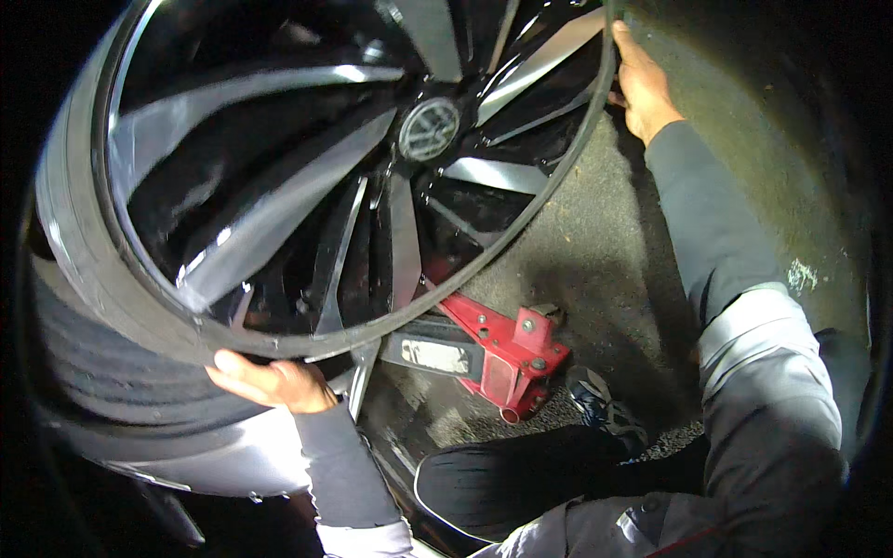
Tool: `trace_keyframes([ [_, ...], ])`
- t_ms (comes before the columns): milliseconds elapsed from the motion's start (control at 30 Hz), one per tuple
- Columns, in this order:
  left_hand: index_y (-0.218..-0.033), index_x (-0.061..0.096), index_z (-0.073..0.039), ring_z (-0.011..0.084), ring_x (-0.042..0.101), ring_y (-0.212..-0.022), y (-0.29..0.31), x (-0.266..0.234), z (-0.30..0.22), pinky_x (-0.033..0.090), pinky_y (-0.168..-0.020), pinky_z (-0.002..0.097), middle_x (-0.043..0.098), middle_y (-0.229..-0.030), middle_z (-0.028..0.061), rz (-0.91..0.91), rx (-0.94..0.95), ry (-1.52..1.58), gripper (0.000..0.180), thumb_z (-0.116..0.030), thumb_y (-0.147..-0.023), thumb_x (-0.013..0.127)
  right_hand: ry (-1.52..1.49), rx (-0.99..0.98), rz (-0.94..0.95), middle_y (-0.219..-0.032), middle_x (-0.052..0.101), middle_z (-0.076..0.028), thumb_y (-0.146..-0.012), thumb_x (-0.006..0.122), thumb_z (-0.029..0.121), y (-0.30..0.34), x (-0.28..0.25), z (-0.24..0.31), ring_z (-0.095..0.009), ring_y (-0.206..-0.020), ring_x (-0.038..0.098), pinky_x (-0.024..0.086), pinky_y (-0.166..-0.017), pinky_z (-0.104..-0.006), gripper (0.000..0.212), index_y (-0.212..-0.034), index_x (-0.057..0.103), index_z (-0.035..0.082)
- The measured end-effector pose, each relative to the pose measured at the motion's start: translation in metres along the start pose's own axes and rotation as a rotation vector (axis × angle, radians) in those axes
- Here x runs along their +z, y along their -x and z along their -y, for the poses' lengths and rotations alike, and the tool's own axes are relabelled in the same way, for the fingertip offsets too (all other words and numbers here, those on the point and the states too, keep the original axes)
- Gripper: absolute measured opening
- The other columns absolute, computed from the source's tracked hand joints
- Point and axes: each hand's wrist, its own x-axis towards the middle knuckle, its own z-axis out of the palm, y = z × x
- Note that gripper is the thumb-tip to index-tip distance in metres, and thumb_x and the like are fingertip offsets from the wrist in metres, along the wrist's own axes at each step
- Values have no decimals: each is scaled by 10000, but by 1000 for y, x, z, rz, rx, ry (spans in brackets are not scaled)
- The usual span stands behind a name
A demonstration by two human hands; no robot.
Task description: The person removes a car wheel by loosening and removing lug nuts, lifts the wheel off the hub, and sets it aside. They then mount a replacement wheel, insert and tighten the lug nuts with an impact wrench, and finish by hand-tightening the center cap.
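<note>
Closest to the camera, a large wheel [288,209] fills the upper left of the view, held at its edge between two bare hands, its face turned up toward the lens. At its lower edge, the left hand [279,383] has hold of the black tyre [79,219], its fingers pointing left along the sidewall and only loosely bent. Across from it, the right hand [644,82] grips the wheel's right edge, open wide, with part of its fingers hidden by the rubber. How firmly either one presses, I cannot tell. Curved spokes in silver and black spread from a round centre cap [429,129]. Dark grey sleeves cover both forearms, the right sleeve [712,214] running up into a paler, bunched outer cuff [763,330]. Below the wheel at left sits a second tyre [139,381] with ribbed tread, above a brightly lit silvery curved surface [246,456]. A red floor jack [510,349] stands on the rough grey ground [595,223], partly covered by the wheel. Near it are a laced shoe [606,406] and a dark-trousered leg [521,474].
</note>
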Motion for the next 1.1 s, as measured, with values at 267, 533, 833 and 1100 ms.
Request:
trace_keyframes([
  [267,-1340,508,61,339,584,-1150,-6,-8,14,500,-1023,452,544,-1290,223,-7,316,-87,369,-129,-1033,588,-274,-48,70,-1505,546,17,-1017,565,579,18,14,7,-185,-1306,534,425,-1068,-430,650,-1550,471,220],
  [533,-1250,496,44,275,623,-1109,9,22,-21,560,-971,417,540,-1261,202,-24,-40,178,518,-424,-1035,556,-342,-131,141,-1521,523,-80,-1040,527,560,20,12,10,-221,-1348,502,401,-1133,-414,670,-1554,437,140],
  [833,-1097,564,49,281,600,-968,19,8,16,526,-861,422,547,-1066,171,-97,130,-132,394,-338,-1076,496,-266,-292,136,-1511,540,-90,-1044,554,524,6,13,21,-203,-1350,502,386,-1136,-337,685,-1531,467,51],
  [1100,-1031,591,48,272,583,-868,55,28,20,505,-771,397,542,-973,156,-194,50,-152,297,-233,-1065,503,-176,-441,136,-1580,464,-129,-1029,585,521,-3,15,54,-217,-1438,430,330,-1182,-329,778,-1560,388,-13],
])
